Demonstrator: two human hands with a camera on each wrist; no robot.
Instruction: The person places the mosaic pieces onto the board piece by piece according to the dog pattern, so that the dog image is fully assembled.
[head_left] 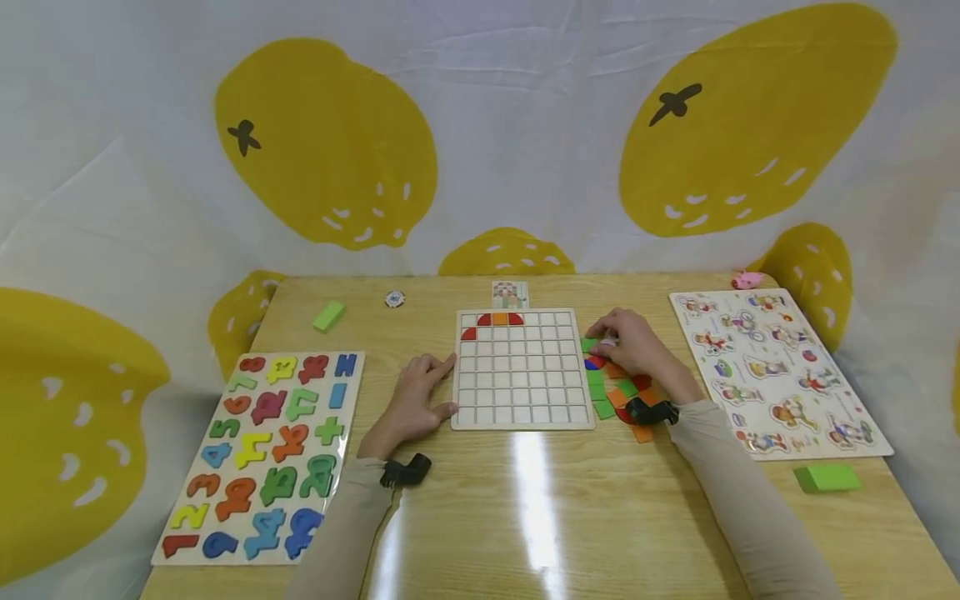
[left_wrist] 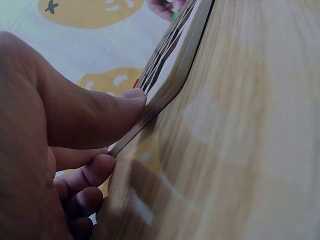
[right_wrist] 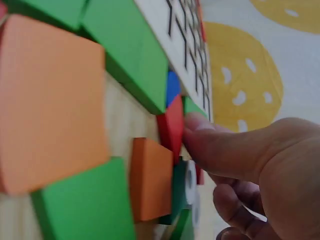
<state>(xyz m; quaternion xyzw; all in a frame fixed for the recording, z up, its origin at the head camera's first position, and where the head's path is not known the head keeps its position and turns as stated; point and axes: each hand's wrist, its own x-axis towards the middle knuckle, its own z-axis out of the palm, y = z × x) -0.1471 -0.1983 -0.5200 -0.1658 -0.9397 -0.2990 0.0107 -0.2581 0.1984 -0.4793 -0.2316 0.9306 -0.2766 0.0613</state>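
A square grid board (head_left: 517, 372) lies mid-table, with several red tiles and an orange tile (head_left: 500, 319) in its top rows. My left hand (head_left: 411, 400) rests at the board's left edge. In the left wrist view its thumb (left_wrist: 115, 110) presses the rim and the other fingers bend beside it. To the board's right, my right hand (head_left: 633, 340) reaches into loose tiles. Its thumb (right_wrist: 220, 147) touches or overlaps a green tile (right_wrist: 192, 106), beside a red-and-blue tile (right_wrist: 173, 112). The index fingertip is hidden there, so a pinch cannot be confirmed.
A small picture card (head_left: 510, 294) lies behind the board. A number puzzle (head_left: 258, 454) is on the left, a picture puzzle (head_left: 776, 375) on the right. Green blocks (head_left: 329, 317), a round chip (head_left: 394, 298) and a pink toy (head_left: 746, 280) sit around them.
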